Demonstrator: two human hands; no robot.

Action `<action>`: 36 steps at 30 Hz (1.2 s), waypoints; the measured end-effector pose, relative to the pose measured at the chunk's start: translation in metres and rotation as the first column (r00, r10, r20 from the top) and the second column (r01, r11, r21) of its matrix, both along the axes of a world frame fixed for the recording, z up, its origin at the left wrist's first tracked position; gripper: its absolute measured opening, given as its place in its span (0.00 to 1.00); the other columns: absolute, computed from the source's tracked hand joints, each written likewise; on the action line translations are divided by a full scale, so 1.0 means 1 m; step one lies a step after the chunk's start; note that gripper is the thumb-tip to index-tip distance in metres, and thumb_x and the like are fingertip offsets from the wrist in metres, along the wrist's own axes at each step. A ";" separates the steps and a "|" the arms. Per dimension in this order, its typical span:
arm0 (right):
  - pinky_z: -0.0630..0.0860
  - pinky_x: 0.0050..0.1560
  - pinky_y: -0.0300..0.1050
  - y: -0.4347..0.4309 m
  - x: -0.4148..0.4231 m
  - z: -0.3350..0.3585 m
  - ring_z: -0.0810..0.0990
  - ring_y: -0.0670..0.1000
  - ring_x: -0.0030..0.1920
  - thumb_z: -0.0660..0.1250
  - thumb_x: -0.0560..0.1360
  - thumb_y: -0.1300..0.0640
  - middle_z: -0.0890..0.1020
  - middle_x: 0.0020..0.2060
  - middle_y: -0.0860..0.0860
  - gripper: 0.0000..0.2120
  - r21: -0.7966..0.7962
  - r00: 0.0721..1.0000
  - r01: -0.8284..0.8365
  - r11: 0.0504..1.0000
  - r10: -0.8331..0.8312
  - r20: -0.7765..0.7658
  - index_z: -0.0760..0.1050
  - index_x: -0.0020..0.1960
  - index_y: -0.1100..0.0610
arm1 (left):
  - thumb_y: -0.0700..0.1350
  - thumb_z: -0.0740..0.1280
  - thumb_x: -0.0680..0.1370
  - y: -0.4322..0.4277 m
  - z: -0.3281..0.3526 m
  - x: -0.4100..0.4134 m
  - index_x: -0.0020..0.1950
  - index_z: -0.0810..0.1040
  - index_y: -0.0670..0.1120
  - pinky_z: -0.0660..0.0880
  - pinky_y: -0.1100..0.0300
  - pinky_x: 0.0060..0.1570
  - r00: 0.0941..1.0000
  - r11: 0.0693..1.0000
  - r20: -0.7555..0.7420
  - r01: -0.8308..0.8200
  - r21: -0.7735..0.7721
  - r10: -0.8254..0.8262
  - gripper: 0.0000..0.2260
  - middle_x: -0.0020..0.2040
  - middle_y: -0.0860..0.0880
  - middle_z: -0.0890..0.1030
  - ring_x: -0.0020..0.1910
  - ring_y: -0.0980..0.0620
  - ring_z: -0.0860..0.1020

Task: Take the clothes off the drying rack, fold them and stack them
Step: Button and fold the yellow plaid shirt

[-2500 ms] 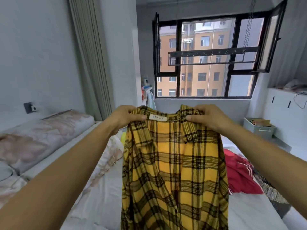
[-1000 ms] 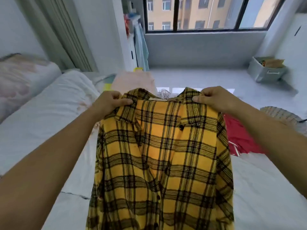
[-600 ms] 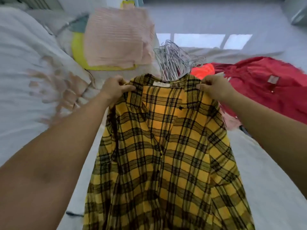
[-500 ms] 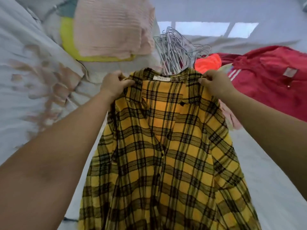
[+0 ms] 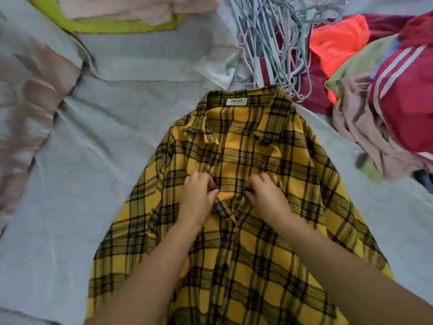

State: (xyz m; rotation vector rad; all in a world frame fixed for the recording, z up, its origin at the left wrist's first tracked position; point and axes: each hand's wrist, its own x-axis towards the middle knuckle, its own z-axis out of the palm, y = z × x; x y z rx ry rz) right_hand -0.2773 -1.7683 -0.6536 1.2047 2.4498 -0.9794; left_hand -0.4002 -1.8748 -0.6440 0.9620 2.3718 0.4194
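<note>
Now the yellow plaid shirt [image 5: 234, 254] lies flat on the bed [image 5: 105, 137], front side up, with its collar [image 5: 276, 102] at the far end and its hem running out of the bottom of the view. A white neck label [image 5: 236, 101] shows inside the collar. Both sleeves are spread out to the sides.

Both hands sit close together at mid-chest on the shirt, right on the button strip. The left hand [image 5: 196, 195] has its fingers curled in and pinches the left edge of the front opening. The right hand [image 5: 264, 195] does the same on the right edge, fingers bent, thumb tucked under a small fold of cloth. Neither hand is spread; both are narrow grips on fabric, knuckles up. A short stretch of the front gapes open between them. Whether a button is in either grip cannot be told.

Just beyond the collar lies a tangled pile of grey wire hangers [image 5: 276, 38], its near end touching the collar. Right of the hangers sits an orange garment [image 5: 337, 41], then a red garment with white stripes [image 5: 410, 102] on a loose heap, with a mauve garment [image 5: 356, 127] hanging off the heap near the shirt's right shoulder. At the far left edge a folded pink garment [image 5: 121, 5] rests on a yellow-green cloth [image 5: 105, 25], well apart from the shirt. The left side of the bed is motion-blurred.
</note>
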 end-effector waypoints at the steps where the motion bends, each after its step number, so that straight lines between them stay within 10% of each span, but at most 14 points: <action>1: 0.75 0.50 0.42 -0.001 0.001 -0.002 0.75 0.51 0.51 0.62 0.78 0.55 0.71 0.59 0.52 0.10 0.009 1.000 0.027 1.000 -0.027 0.001 0.71 0.58 0.56 | 0.47 0.67 0.76 -0.003 -0.001 0.004 0.45 0.72 0.46 0.68 0.64 0.48 1.000 1.000 0.009 0.005 -0.022 -0.004 0.06 0.46 0.53 0.70 0.50 0.54 0.69; 7: 0.70 0.48 0.38 -0.002 0.006 -0.005 0.72 0.47 0.46 0.65 0.76 0.56 0.75 0.52 0.50 0.11 -0.072 0.987 0.155 0.985 -0.156 -0.020 0.73 0.57 0.56 | 0.53 0.71 0.72 0.008 -0.007 0.015 0.55 0.73 0.45 0.72 0.56 0.54 0.975 0.948 0.013 -0.212 -0.239 0.221 0.18 0.53 0.49 0.74 0.56 0.50 0.71; 11: 0.74 0.50 0.43 0.000 -0.003 -0.001 0.75 0.49 0.49 0.64 0.77 0.57 0.76 0.52 0.50 0.06 -0.057 0.994 0.106 0.993 -0.106 0.005 0.75 0.52 0.55 | 0.42 0.70 0.74 0.005 -0.003 0.010 0.51 0.75 0.44 0.74 0.58 0.47 0.929 0.920 0.156 -0.288 -0.266 0.336 0.09 0.52 0.47 0.77 0.48 0.51 0.75; 20: 0.76 0.53 0.42 -0.009 -0.012 0.027 0.77 0.46 0.49 0.66 0.75 0.58 0.78 0.46 0.47 0.02 -0.249 0.947 0.213 0.945 -0.262 -0.184 0.76 0.48 0.54 | 0.38 0.66 0.76 -0.004 0.020 0.016 0.54 0.78 0.43 0.74 0.60 0.41 0.269 0.583 0.740 -0.788 -0.200 0.617 0.08 0.46 0.46 0.81 0.45 0.49 0.78; 27: 0.74 0.44 0.32 -0.019 -0.027 0.042 0.76 0.44 0.45 0.68 0.74 0.60 0.78 0.43 0.46 0.05 -0.265 0.925 0.197 0.944 -0.269 -0.268 0.77 0.50 0.55 | 0.41 0.70 0.74 0.006 0.036 0.017 0.43 0.78 0.49 0.78 0.53 0.48 0.602 0.746 0.611 -0.665 0.026 0.515 0.03 0.43 0.48 0.80 0.45 0.48 0.79; 36: 0.74 0.39 0.32 -0.018 -0.021 0.044 0.77 0.42 0.41 0.68 0.74 0.61 0.78 0.39 0.44 0.04 -0.338 0.886 0.285 0.897 -0.381 -0.263 0.77 0.46 0.53 | 0.37 0.68 0.75 0.014 0.041 0.019 0.55 0.79 0.42 0.76 0.58 0.50 0.627 0.796 0.611 -0.606 -0.007 0.483 0.09 0.44 0.51 0.78 0.48 0.51 0.77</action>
